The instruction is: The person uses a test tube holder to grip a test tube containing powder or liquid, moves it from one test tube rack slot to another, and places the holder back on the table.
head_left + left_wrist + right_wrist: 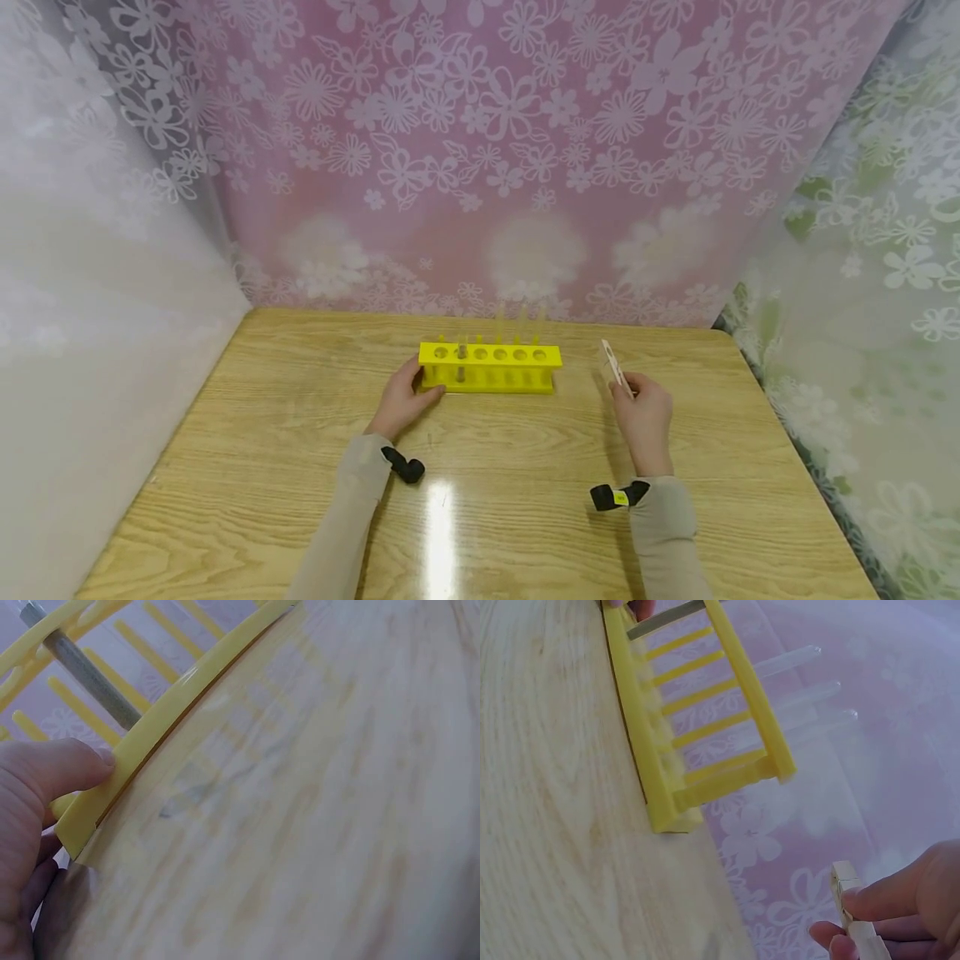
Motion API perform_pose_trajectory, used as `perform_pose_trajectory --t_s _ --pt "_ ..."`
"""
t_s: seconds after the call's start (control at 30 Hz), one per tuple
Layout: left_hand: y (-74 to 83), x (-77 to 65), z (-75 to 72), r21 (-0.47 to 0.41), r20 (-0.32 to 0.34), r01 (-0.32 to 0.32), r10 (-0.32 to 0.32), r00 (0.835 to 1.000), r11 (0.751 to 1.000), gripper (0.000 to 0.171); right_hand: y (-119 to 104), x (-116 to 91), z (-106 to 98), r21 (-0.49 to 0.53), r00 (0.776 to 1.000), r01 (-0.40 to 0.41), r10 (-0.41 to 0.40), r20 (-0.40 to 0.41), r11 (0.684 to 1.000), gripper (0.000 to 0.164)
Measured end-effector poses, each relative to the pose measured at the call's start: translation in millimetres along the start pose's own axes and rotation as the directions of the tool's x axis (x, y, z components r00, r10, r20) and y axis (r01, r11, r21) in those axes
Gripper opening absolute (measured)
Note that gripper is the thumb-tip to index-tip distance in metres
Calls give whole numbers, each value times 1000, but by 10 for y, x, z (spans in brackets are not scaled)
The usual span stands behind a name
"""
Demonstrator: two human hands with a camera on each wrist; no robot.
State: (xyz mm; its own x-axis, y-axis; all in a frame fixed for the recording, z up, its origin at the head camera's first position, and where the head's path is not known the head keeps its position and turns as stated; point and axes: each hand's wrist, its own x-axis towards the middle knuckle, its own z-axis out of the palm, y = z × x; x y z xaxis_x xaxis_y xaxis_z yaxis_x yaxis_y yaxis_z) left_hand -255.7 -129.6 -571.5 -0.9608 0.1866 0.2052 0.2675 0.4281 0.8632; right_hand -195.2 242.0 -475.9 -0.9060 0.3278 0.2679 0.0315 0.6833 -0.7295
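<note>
A yellow test tube rack (pixel 510 387) stands on the table, and my left hand (pixel 401 402) grips its left end. In the left wrist view the thumb (pixel 79 766) lies on the rack's base, with the other fingers partly hidden behind it. One test tube with grey contents (pixel 461 373) stands upright in the second hole from the left. Clear test tubes (pixel 789 660) sit upside down on the back pegs towards the right end. To the right of the rack, my right hand (pixel 647 417) pinches a wooden test tube clamp (pixel 612 362), which points away and up.
The wood-grain table (pixel 517 517) reaches back to a pink flowered curtain (pixel 465 167). Pale curtains hang on the left (pixel 112 250) and the right (pixel 885 333). Black wrist cameras (pixel 405 465) are strapped over both sleeves.
</note>
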Motion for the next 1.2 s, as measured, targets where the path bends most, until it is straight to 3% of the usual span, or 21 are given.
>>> perform_pose_trajectory --t_s 0.77,1.2 --pt "4 -4 7 8 6 13 -13 1000 1000 59 -373 -22 -290 -53 998 54 -55 -20 997 24" --pt "-2 -5 9 16 -3 12 -12 1000 1000 58 -473 -54 -339 -72 980 187 -191 -61 980 28"
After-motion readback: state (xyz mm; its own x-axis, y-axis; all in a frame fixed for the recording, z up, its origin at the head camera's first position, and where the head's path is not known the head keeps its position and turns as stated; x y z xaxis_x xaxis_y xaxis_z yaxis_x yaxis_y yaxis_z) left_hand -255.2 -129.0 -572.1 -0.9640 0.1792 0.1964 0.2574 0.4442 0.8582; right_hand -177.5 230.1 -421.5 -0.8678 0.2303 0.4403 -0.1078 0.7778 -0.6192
